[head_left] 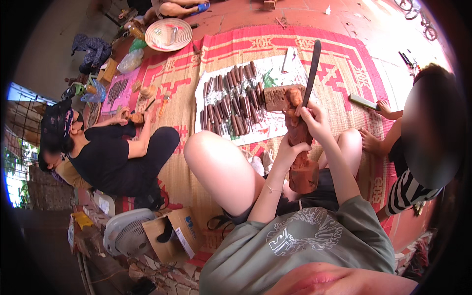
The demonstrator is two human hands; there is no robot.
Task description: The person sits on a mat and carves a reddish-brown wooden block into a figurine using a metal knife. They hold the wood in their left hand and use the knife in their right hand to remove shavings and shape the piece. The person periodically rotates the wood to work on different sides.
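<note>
A reddish-brown wooden carving (298, 129) with a thick round base (303, 179) stands tilted between my thighs, its top against a brown block (275, 100). My left hand (291, 153) is wrapped round the carving's lower middle. In my right hand (317, 122) is a long, dark, flat file (312, 73), held at its lower end and lying along the right side of the carving's upper part. Beyond my hands, several dark-handled carving tools (236, 101) lie in rows on a white cloth (280, 130).
The red and tan mat (339, 54) lies beneath everything. On the left a person in black (105, 152) works on another carving. At right sits a person in stripes (410, 191), beside a sharpening stone (364, 102). A woven tray (168, 35), a fan (129, 231) and a cardboard box (172, 233) stand around.
</note>
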